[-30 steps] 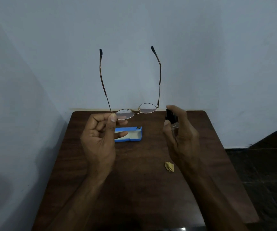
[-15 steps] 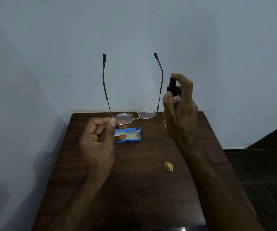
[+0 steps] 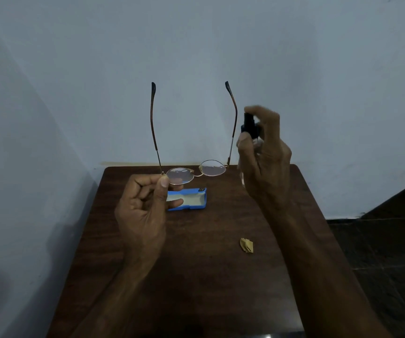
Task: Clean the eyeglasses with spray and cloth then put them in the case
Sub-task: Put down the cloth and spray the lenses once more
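My left hand (image 3: 142,211) pinches the thin-rimmed eyeglasses (image 3: 196,172) at the left hinge, lenses low and both temple arms pointing up toward the wall. My right hand (image 3: 264,162) grips a small spray bottle (image 3: 250,125) with a black top, held just right of the right lens, a finger resting on the top. The open blue glasses case (image 3: 191,198) lies on the dark wooden table (image 3: 196,276) behind my left hand, partly hidden by my fingers. A small crumpled yellow cloth (image 3: 246,245) lies on the table to the right.
The table stands in a corner, with a pale wall (image 3: 196,57) behind and another at the left. Dark floor (image 3: 379,240) shows past the table's right edge.
My right hand has risen with the spray bottle from table height to beside the right temple arm. The eyeglasses dropped slightly and stay in my left hand.
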